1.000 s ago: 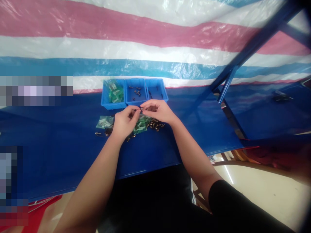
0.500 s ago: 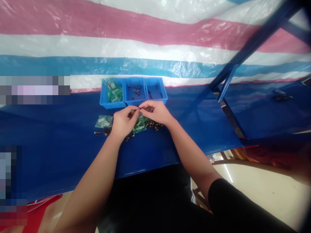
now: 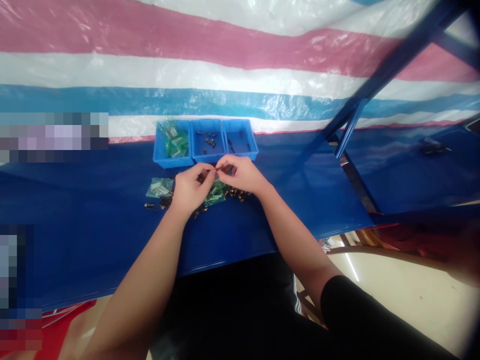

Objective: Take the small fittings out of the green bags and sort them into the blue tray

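My left hand (image 3: 190, 189) and my right hand (image 3: 240, 174) meet fingertip to fingertip above the blue table (image 3: 240, 225), both pinched on a tiny dark metal part (image 3: 215, 170) that is too small to make out clearly. Under the hands lie small green plastic bags (image 3: 160, 187) and a scatter of dark brass-coloured screws (image 3: 236, 192). Just behind the hands stand three small blue bins (image 3: 205, 141) in a row: the left holds green bags, the middle several dark screws, the right a few dark parts.
A striped red, white and blue tarp (image 3: 225, 65) hangs behind the table. A blue metal frame strut (image 3: 375, 85) slants down at the right onto a second blue surface (image 3: 412, 165). Pale floor (image 3: 393, 295) shows at the lower right.
Both hands stay pinched together at the same spot; the fingers shift only slightly. The view has moved a little.
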Available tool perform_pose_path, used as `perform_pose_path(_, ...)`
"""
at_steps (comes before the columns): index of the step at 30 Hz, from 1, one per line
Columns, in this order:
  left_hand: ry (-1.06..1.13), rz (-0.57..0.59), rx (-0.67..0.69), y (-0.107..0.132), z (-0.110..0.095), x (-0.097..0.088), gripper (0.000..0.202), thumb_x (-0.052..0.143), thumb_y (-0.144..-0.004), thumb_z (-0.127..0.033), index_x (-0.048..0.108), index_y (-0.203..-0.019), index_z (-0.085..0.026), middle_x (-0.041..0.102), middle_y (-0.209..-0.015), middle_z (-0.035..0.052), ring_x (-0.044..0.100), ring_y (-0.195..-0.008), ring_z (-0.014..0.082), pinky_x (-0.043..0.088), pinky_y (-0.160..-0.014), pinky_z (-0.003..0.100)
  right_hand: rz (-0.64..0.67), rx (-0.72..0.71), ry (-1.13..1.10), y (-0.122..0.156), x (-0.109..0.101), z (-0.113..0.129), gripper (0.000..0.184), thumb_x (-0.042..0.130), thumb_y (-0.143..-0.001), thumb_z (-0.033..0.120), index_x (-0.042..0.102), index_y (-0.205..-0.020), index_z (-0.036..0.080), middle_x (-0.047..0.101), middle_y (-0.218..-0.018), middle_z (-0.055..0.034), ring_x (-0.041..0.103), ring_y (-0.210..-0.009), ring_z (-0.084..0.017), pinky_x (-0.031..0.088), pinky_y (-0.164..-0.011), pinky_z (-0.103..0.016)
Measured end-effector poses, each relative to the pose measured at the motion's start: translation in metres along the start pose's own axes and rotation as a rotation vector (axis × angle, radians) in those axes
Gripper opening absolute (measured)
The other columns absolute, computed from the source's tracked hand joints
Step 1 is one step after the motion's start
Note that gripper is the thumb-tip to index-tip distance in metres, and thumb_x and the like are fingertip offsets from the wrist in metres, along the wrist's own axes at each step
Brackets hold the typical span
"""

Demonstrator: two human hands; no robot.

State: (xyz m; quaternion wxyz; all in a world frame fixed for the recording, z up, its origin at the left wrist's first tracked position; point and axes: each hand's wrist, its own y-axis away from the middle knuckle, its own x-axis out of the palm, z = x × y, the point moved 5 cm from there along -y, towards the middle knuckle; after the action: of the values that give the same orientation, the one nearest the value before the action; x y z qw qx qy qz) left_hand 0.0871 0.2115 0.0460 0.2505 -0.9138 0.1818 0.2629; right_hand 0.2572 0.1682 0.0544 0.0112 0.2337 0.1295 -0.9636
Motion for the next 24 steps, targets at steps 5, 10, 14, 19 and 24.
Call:
perform_pose_path(5,0.012,0.005,-0.017,-0.0001,0.0028,0.0009,0.022,0.062,-0.097,-0.039,0.074,-0.099,-0.021,0.069,-0.069,-0.0004,0.060,-0.059,0.0129,0.046,-0.061,0.027,-0.012,-0.009,0.027,-0.0006,-0.0003,-0.0008,0.020,0.063,-0.088,0.031,0.069,-0.104,0.020,0.075,-0.095,-0.0039,0.067,-0.081,-0.016,0.052,-0.075,-0.030)
perform_pose_path(10,0.012,0.006,-0.016,-0.0001,0.0040,0.0018,0.024,0.062,-0.099,-0.041,0.074,-0.104,-0.021,0.070,-0.070,-0.0003,0.063,-0.060,0.0133,0.047,-0.063,0.026,-0.022,-0.048,0.013,-0.0009,-0.0003,-0.0015,0.019,0.062,-0.090,0.032,0.069,-0.103,0.020,0.075,-0.093,-0.0038,0.067,-0.080,-0.016,0.052,-0.074,-0.030)
perform_pose_path(14,0.027,0.001,-0.015,-0.0001,0.0046,0.0026,0.027,0.059,-0.101,-0.043,0.073,-0.108,-0.020,0.071,-0.070,-0.0001,0.065,-0.061,0.0140,0.049,-0.063,0.026,-0.034,-0.076,0.007,-0.0015,-0.0002,-0.0021,0.020,0.062,-0.092,0.032,0.070,-0.105,0.019,0.075,-0.096,-0.0046,0.068,-0.082,-0.016,0.052,-0.075,-0.029)
perform_pose_path(19,0.027,-0.012,0.001,0.0001,0.0045,0.0025,0.028,0.059,-0.102,-0.043,0.072,-0.112,-0.020,0.071,-0.071,-0.0001,0.066,-0.062,0.0139,0.050,-0.065,0.026,-0.046,-0.064,0.018,-0.0019,0.0002,-0.0030,0.022,0.061,-0.094,0.034,0.072,-0.106,0.019,0.077,-0.104,-0.0058,0.071,-0.088,-0.016,0.053,-0.079,-0.029)
perform_pose_path(24,-0.021,-0.042,0.037,-0.0004,0.0026,0.0010,0.028,0.062,-0.100,-0.041,0.072,-0.116,-0.021,0.071,-0.072,-0.0011,0.064,-0.061,0.0123,0.048,-0.065,0.025,-0.074,-0.132,-0.003,-0.0024,0.0006,-0.0044,0.022,0.062,-0.095,0.033,0.074,-0.105,0.018,0.078,-0.099,-0.0054,0.071,-0.084,-0.015,0.054,-0.076,-0.028)
